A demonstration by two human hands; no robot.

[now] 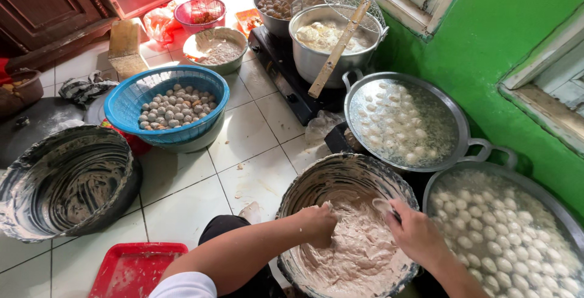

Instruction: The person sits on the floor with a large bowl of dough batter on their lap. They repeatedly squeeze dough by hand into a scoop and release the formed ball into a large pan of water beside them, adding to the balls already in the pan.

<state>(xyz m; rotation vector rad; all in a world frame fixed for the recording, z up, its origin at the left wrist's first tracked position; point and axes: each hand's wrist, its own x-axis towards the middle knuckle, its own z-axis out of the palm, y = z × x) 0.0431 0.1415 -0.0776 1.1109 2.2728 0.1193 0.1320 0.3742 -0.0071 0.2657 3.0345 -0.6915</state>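
Note:
A large metal basin [316, 179] in front of me holds pale pink meat paste [359, 252]. My left hand [317, 222] is sunk into the paste, fingers closed around a lump of it. My right hand [417, 231] hovers over the basin's right side, gripping a spoon [384, 205] whose bowl is smeared with paste. To the right, a wide pan of water [523, 182] is full of white meatballs [499, 237].
A second pan [459, 121] with floating meatballs sits behind. Two pots [304, 54] stand on a black stove, one with a wooden-handled strainer [337, 48]. A blue basket [121, 112] holds grey meatballs. An empty smeared basin [18, 213] and a red tray [134, 267] lie left.

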